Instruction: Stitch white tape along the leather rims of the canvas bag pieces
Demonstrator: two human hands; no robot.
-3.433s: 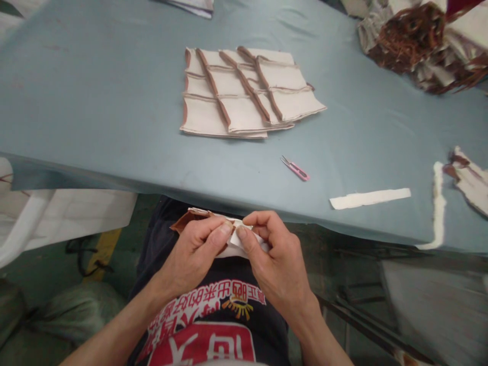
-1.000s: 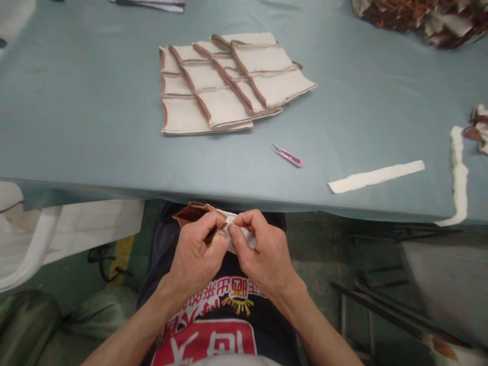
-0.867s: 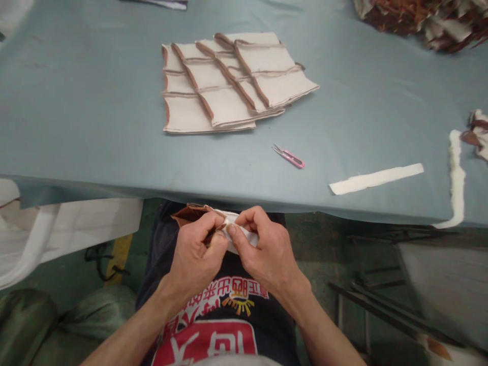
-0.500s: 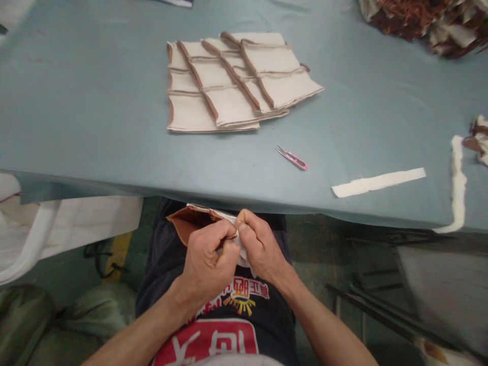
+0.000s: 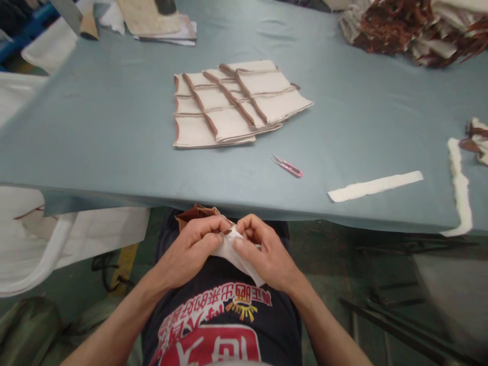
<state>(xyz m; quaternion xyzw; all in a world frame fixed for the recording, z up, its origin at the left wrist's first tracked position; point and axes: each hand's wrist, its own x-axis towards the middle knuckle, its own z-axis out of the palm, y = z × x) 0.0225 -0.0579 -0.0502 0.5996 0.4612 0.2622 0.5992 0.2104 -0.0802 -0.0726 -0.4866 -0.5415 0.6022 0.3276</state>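
Observation:
Over my lap, just below the table edge, my left hand (image 5: 198, 246) pinches a sewn fabric piece (image 5: 185, 217) with a brown lining. My right hand (image 5: 263, 249) pinches a white strip of cloth (image 5: 238, 254) at the same seam, close beside my left fingertips. The strip hangs down between both hands; my fingers hide where it joins the brown fabric. On the table, several cream fabric pieces with brown edging (image 5: 229, 107) lie overlapped in a fan. Pink-handled thread snips (image 5: 287, 166) rest between them and the table edge.
A loose white strip (image 5: 375, 186) and a crumpled one (image 5: 459, 188) lie at the right of the blue-grey table (image 5: 125, 162). A heap of brown and cream scraps (image 5: 400, 25) sits at the back right. White plastic bins (image 5: 49, 254) stand at the left.
My hands have turned and flattened, and the white strip now hangs more exposed between them. The view has tilted up, showing more of the table's far side.

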